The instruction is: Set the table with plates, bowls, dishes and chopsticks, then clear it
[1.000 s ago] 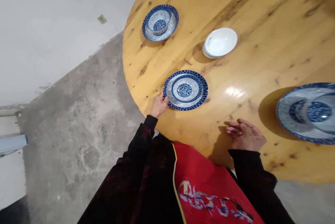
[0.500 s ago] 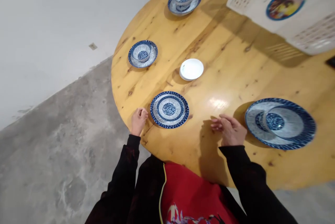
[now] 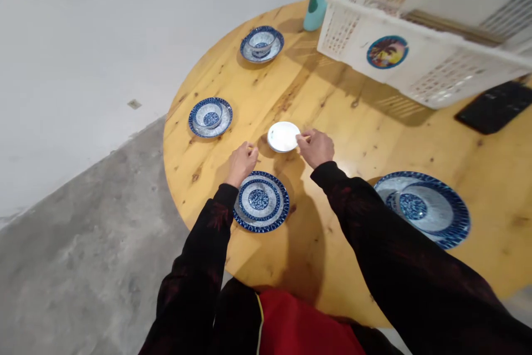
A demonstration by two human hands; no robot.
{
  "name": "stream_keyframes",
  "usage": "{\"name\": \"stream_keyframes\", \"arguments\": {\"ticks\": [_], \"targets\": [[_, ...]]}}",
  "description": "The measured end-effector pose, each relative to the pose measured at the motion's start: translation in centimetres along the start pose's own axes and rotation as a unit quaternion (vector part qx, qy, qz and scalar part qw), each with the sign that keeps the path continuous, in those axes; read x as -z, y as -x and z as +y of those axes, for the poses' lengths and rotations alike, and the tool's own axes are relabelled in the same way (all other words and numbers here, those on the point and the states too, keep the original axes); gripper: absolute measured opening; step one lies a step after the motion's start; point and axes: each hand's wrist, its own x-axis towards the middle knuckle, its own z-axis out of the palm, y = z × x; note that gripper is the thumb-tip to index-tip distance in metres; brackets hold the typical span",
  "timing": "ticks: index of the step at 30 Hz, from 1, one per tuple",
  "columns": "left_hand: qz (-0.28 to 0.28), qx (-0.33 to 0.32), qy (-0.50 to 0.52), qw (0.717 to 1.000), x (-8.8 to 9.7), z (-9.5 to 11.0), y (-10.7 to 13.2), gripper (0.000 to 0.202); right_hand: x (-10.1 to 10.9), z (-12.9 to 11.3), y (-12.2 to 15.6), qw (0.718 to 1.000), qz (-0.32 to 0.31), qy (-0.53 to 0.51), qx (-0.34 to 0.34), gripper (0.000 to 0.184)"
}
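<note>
Watching the round yellow wooden table (image 3: pixel 249 97), I find a blue-patterned ceramic plate (image 3: pixel 286 201) lower-centre, my curled left hand (image 3: pixel 242 162) beside it, my right hand (image 3: pixel 317 148) touching the white ceramic bowl (image 3: pixel 282 136) mid-frame, rim likely the handiest hold; both grips' closure unclear.

white bowl (image 3: pixel 281 138): smooth, glossy | table (image 3: pixel 220 75): glossy wood | basket (image 3: pixel 415 62): plastic | floor (image 3: pixel 103 227): matt | sleeve (image 3: pixel 199 266): cloth
</note>
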Motion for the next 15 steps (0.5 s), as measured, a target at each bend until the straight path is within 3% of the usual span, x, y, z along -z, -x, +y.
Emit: {"name": "stream_keyframes", "arguments": {"ticks": [6, 10, 15], "targets": [[-0.057, -0.034, -0.059, 0.996, -3.0, 2.1, -4.0, 0.025, -0.7, -1.9, -0.5, 0.994, -0.016, 0.107, -0.016, 0.031], [-0.04, -0.048, -0.078, 0.995, -3.2, 2.3, -4.5, 0.032, -0.5, -2.8, -0.8, 0.989, -0.047, 0.139, -0.031, 0.036], [-0.027, -0.044, -0.028, 0.998, -3.2, 2.1, -5.6, 0.051, -0.1, -3.5, -1.3, 0.99, -0.088, 0.108, -0.028, 0.033]]}}
